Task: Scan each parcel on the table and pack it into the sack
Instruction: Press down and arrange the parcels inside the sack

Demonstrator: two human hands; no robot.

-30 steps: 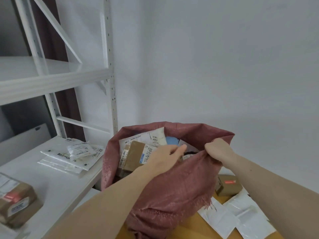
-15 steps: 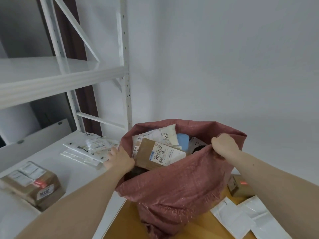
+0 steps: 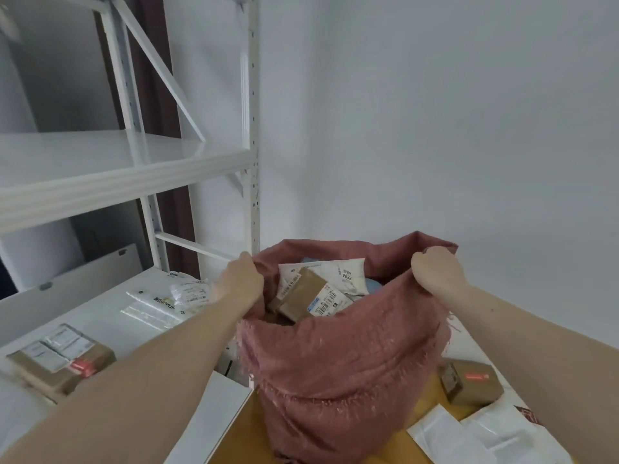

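A pink woven sack (image 3: 338, 373) with frayed edges stands on the wooden table (image 3: 254, 430), near the middle of the scene, its mouth held wide. The left hand (image 3: 239, 284) grips the left rim with curled fingers; the right hand (image 3: 437, 271) clutches the right rim the same way. Inside lie a brown cardboard box (image 3: 301, 296) with a barcode label and a white mailer (image 3: 335, 271) behind it. To the right on the table sit a small brown box (image 3: 470, 385) and white bags (image 3: 482, 437). On the white shelf (image 3: 100, 316) to the left rest clear bags (image 3: 170, 301) and another taped box (image 3: 60, 358).
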